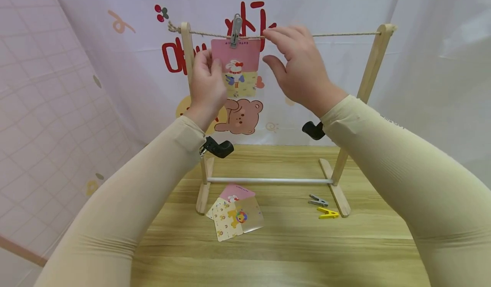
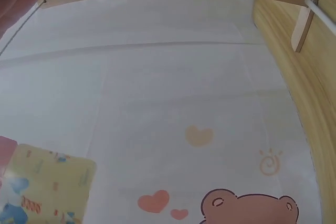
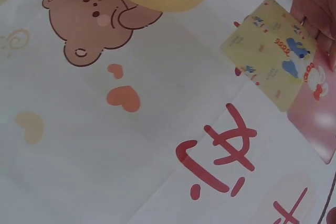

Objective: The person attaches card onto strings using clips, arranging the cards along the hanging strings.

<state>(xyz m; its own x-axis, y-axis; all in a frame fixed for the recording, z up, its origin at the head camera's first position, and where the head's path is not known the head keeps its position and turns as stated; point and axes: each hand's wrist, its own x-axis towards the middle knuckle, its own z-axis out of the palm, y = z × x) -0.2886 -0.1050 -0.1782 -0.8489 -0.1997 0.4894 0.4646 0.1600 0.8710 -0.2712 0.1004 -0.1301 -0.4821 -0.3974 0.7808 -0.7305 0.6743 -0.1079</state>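
A pink and yellow card (image 1: 235,65) with a white rabbit picture hangs upright from the rope (image 1: 345,34), with a grey clothespin (image 1: 235,31) clamped at its top edge. My left hand (image 1: 207,80) pinches the card's left edge, thumb in front and fingers behind. The right wrist view also shows the card (image 3: 273,53) and fingers (image 3: 315,3) at its edge. To the right of the card, my right hand (image 1: 299,61) is raised at the rope, fingers bent loosely and thumb apart, holding nothing. Whether its fingertips touch the rope I cannot tell.
A wooden stand with a left post (image 1: 187,44), a right post (image 1: 370,74) and a white crossbar (image 1: 268,180) carries the rope. Several cards (image 1: 238,214) lie overlapping on the table (image 1: 284,253). A grey clothespin (image 1: 318,200) and a yellow clothespin (image 1: 327,213) lie near the right foot.
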